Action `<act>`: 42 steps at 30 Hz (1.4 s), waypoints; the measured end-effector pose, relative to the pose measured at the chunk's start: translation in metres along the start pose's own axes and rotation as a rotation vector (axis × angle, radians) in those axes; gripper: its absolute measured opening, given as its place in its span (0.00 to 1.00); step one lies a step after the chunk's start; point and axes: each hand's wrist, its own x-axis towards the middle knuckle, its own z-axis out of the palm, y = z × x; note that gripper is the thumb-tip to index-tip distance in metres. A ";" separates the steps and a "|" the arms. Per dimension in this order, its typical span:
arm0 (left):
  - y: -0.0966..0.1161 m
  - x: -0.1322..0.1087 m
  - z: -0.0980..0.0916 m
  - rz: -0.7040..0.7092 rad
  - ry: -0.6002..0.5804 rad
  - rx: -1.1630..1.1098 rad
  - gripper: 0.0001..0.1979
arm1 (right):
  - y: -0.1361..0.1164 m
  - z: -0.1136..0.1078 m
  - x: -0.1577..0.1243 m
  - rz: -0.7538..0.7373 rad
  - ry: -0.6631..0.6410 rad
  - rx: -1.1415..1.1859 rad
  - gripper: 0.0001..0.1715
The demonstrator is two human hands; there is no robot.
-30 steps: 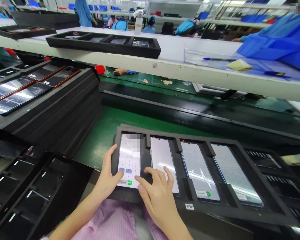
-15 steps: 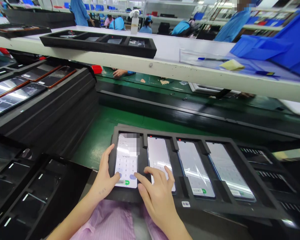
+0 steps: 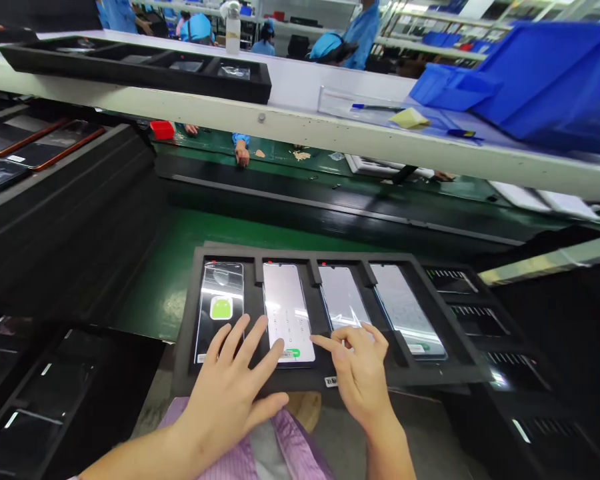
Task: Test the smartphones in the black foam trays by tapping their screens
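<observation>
A black foam tray (image 3: 186, 333) in front of me holds a row of smartphones in separate slots. The leftmost smartphone (image 3: 221, 283) has a dark screen with a green robot icon. Beside it, the second smartphone (image 3: 286, 290) shows a white dial pad with a green button. My left hand (image 3: 233, 377) hovers with spread fingers over the lower parts of these two. My right hand (image 3: 363, 370) points its index finger at the second phone's right edge, the other fingers curled and empty. A third smartphone (image 3: 344, 297) is partly behind that hand; the fourth smartphone (image 3: 407, 303) lies farther right.
Foam trays with phones stand stacked at left (image 3: 80, 193) and right (image 3: 473, 293). A white shelf (image 3: 300, 123) crosses above the green bench, carrying another black tray (image 3: 145, 77), a bottle (image 3: 233, 30) and blue bins (image 3: 545, 80). Co-workers' hands (image 3: 241, 155) rest across the bench.
Both hands have moved from the leftmost phone to the second one. The leftmost screen has turned from a dial pad to dark with a green icon. The view has shifted right.
</observation>
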 end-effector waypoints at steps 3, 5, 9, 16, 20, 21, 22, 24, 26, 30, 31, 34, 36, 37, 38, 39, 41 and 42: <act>0.002 0.008 0.012 0.005 -0.071 0.073 0.23 | -0.004 -0.001 0.000 0.024 -0.027 0.026 0.23; 0.002 0.009 0.017 0.020 -0.091 0.088 0.24 | -0.007 0.000 0.001 0.054 -0.046 0.047 0.24; 0.001 0.007 0.020 0.037 -0.100 0.089 0.27 | -0.010 0.001 0.004 0.137 -0.062 0.070 0.24; 0.003 0.007 0.019 0.011 -0.094 0.105 0.28 | -0.012 0.001 0.005 0.135 -0.008 0.099 0.24; 0.003 0.008 0.018 -0.005 -0.086 0.110 0.29 | -0.011 0.000 0.004 0.134 -0.008 0.104 0.24; 0.003 0.008 0.018 -0.005 -0.087 0.116 0.29 | -0.011 0.000 0.004 0.134 -0.009 0.105 0.25; 0.003 0.008 0.018 -0.004 -0.089 0.121 0.29 | -0.011 0.000 0.004 0.134 -0.012 0.107 0.25; 0.003 0.007 0.019 -0.005 -0.085 0.114 0.29 | -0.011 0.000 0.004 0.138 -0.018 0.107 0.25; 0.003 0.007 0.019 -0.023 -0.089 0.081 0.29 | -0.011 0.001 0.004 0.143 -0.019 0.103 0.24; 0.004 0.006 0.019 -0.043 -0.132 0.026 0.22 | -0.011 0.001 0.004 0.152 -0.029 0.088 0.25; 0.004 0.006 0.019 -0.037 -0.137 0.029 0.21 | -0.011 0.001 0.004 0.151 -0.030 0.082 0.25; 0.004 0.005 0.020 -0.030 -0.143 0.037 0.21 | -0.012 0.001 0.003 0.153 -0.039 0.051 0.25; 0.004 0.005 0.020 -0.051 -0.140 0.026 0.23 | -0.013 0.002 0.003 0.160 -0.048 0.032 0.25; 0.004 0.005 0.020 -0.065 -0.138 0.024 0.24 | -0.014 0.002 0.004 0.163 -0.052 0.023 0.25; 0.004 0.005 0.021 -0.074 -0.134 0.027 0.25 | -0.015 0.003 0.004 0.163 -0.058 0.016 0.24; 0.004 0.005 0.021 -0.077 -0.128 0.035 0.26 | -0.016 0.003 0.005 0.159 -0.067 0.011 0.24; 0.005 0.005 0.021 -0.071 -0.114 0.052 0.27 | -0.019 0.005 0.006 0.142 -0.106 0.001 0.23; 0.005 0.005 0.021 -0.066 -0.109 0.056 0.28 | -0.020 0.005 0.007 0.135 -0.131 -0.003 0.22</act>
